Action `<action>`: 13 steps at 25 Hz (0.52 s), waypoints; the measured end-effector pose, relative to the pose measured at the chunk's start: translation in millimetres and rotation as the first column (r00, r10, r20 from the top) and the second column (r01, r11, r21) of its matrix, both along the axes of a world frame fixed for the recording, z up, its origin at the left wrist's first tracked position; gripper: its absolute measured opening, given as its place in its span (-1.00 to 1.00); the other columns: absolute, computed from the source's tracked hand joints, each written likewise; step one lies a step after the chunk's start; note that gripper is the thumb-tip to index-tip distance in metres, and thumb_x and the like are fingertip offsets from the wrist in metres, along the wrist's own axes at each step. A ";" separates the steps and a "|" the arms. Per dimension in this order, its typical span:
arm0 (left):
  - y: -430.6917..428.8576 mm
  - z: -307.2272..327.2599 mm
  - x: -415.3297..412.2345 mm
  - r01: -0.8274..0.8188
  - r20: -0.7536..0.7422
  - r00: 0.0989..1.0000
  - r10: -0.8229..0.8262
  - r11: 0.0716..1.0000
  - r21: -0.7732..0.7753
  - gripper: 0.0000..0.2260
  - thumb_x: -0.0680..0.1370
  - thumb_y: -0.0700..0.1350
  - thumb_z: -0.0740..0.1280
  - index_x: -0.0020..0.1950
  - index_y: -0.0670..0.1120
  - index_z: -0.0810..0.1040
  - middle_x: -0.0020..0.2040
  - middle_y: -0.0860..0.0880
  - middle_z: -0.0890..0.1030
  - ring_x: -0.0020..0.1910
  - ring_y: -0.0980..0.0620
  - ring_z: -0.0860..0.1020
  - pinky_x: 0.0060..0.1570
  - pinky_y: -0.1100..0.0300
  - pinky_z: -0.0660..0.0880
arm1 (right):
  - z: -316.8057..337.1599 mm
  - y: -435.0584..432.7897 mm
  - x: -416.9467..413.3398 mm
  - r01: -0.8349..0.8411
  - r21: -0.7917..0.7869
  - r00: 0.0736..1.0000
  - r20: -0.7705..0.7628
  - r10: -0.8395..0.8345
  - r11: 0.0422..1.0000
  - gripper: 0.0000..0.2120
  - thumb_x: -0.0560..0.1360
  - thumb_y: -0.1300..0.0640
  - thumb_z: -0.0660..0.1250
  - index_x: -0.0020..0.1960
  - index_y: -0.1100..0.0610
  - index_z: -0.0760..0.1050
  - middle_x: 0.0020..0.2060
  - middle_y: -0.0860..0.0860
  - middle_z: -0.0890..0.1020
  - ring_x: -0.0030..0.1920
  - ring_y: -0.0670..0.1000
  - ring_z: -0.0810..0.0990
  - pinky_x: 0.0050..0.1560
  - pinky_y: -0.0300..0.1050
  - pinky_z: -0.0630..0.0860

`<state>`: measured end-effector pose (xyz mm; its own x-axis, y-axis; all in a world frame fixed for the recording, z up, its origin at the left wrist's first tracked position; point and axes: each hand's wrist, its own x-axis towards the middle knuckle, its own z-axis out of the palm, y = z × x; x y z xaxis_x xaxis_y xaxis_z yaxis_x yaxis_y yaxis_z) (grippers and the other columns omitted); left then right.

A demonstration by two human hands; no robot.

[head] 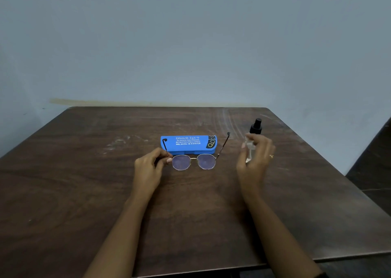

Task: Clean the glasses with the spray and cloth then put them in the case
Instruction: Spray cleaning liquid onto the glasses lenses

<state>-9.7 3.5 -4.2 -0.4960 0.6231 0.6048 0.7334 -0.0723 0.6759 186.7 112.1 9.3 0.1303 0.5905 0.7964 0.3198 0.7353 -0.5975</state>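
Through the head camera I look down on a dark wooden table (84, 193) set against a pale blue wall. Near its middle are the glasses (193, 161): a thin metal frame with round lenses facing me and both arms unfolded, pointing away toward the blue case (188, 144), which lies shut just behind them. The left hand (148, 167) pinches the frame at its left hinge between thumb and fingertips. I cannot tell whether the lenses rest on the table or hang just above it. The right hand (254, 161) has its fingers curled round the clear body of the spray bottle (255, 127), held upright to the right of the glasses, with the black pump top standing free above the fingers. I see no cloth in view. I judge the glasses light but fragile, with thin wire that bends easily and lenses that smear, so the hinge or bridge is the place to hold them, never the glass. The small bottle looks light, stiff and smooth, so it is best gripped round the body, leaving a finger free for the pump.
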 end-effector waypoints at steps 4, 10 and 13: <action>0.8 0.0 -0.1 -0.011 0.002 1.000 0.011 1.000 0.005 -0.90 0.38 -0.35 0.40 -0.27 -0.18 0.55 -0.32 0.06 0.62 -0.22 0.17 0.55 -0.24 0.55 0.35 | 12.3 18.5 9.3 0.178 -0.067 0.980 0.099 -0.171 0.982 -0.41 0.36 0.11 0.44 0.32 0.18 0.31 0.22 0.24 0.38 0.22 0.13 0.33 0.24 0.00 0.22; 3.8 -1.6 -1.4 -0.031 0.018 0.999 0.032 0.999 -0.012 -0.90 0.37 -0.35 0.41 -0.28 -0.19 0.56 -0.34 0.17 0.58 -0.29 0.46 0.50 -0.24 0.59 0.32 | 12.6 44.4 10.7 0.092 -0.245 0.954 0.301 -0.014 0.965 -0.02 0.29 -0.01 0.51 0.48 0.00 -0.06 0.41 0.13 0.23 0.30 0.19 0.40 0.15 0.19 0.42; 4.9 -0.9 -1.5 -0.042 0.005 0.999 0.042 0.999 -0.010 -0.90 0.37 -0.35 0.41 -0.28 -0.18 0.57 -0.31 0.12 0.60 -0.28 0.47 0.50 -0.23 0.60 0.32 | 2.4 44.0 7.4 0.095 -0.272 0.953 0.303 -0.009 0.957 -0.06 0.34 0.03 0.47 0.46 -0.15 -0.12 0.32 0.07 0.38 0.13 0.22 0.52 0.07 0.16 0.48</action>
